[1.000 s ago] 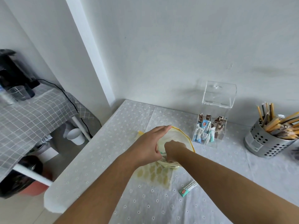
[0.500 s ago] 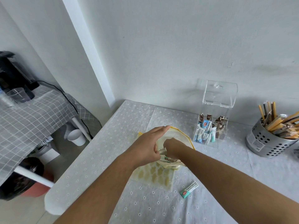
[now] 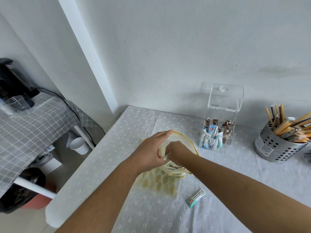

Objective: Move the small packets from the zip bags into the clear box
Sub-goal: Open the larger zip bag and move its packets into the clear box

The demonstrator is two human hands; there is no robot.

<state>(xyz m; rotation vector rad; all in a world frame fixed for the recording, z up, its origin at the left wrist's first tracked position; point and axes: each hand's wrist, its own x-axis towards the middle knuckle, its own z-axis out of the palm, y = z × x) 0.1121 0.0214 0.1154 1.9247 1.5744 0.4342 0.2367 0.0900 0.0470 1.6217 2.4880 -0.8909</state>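
Left hand point(image 3: 150, 149) pinching zip bag point(image 3: 176, 137) rim; right hand point(image 3: 178, 153) inside, round packets point(image 3: 175, 167).

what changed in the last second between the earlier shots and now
The right hand, which was deeper in the zip bag, has pulled a bunch of packets up to the bag's mouth, so more of them show beneath it. The left hand still grips the bag's edge, holding it open. The loose packet on the table and the clear box with its lid up have not moved.
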